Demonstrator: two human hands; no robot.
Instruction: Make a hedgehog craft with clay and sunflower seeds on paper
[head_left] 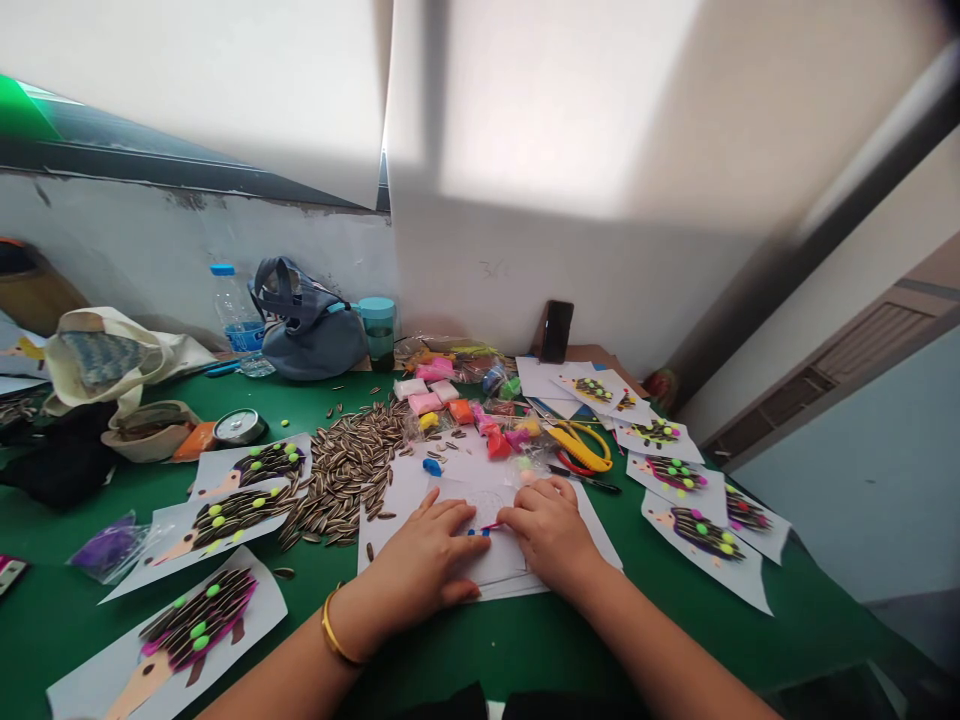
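My left hand lies on a white sheet at the front middle, its fingers spread, a yellow bangle on the wrist. Small blue bits sit by its fingertips. My right hand is on the same sheet, fingers bent together around a thin pink piece whose tip points left. A faint drawing shows between the hands. Above them on the paper lies a lump of blue clay.
Sunflower seeds are heaped left of the paper. Hedgehog pictures lie on both sides. Clay packets, yellow-handled scissors, a black pen, a tin, a bag, a cup and a phone stand or lie around.
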